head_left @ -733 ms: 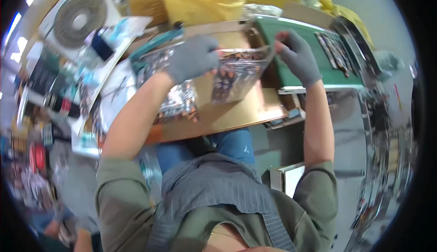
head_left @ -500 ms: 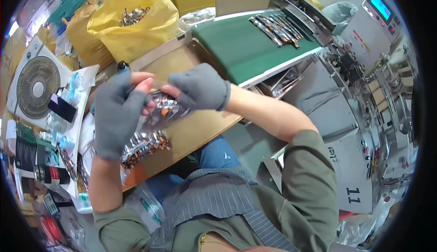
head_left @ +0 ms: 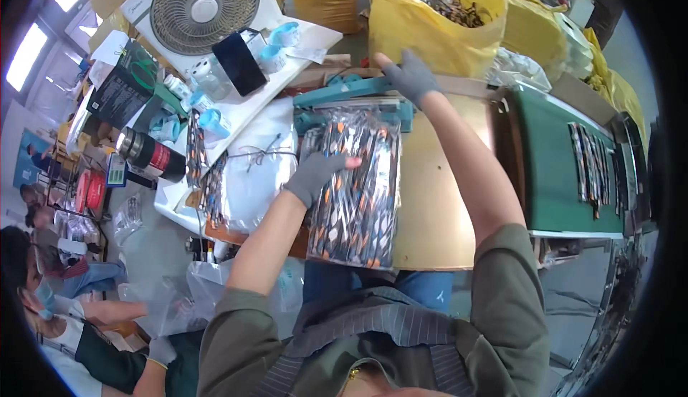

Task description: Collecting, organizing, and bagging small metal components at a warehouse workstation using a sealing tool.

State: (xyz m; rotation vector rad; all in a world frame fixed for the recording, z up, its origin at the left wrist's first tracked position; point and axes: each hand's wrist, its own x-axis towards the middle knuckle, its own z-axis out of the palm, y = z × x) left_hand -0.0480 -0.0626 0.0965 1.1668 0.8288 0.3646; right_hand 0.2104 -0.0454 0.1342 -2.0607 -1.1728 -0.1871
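A clear plastic bag packed with slim dark, orange and white pieces lies lengthwise in front of me. Its far end reaches the teal bar-shaped device, which looks like a hand sealer with its arm raised at a slant. My left hand, in a grey fingerless glove, grips the bag's left side with the thumb on top; its other fingers are mostly hidden. Gloved alike, my right hand is stretched to the right end of the teal arm, fingers apart. Whether it touches the arm I cannot tell.
A tan board lies right of the bag, with a green conveyor belt beyond. A yellow sack stands behind. On the left are a fan, a phone, a thermos and a seated person.
My view has swung left. Both hands were together at the bag's top; now the bag lies flat, my left hand stays on it and my right hand has reached away to the teal device.
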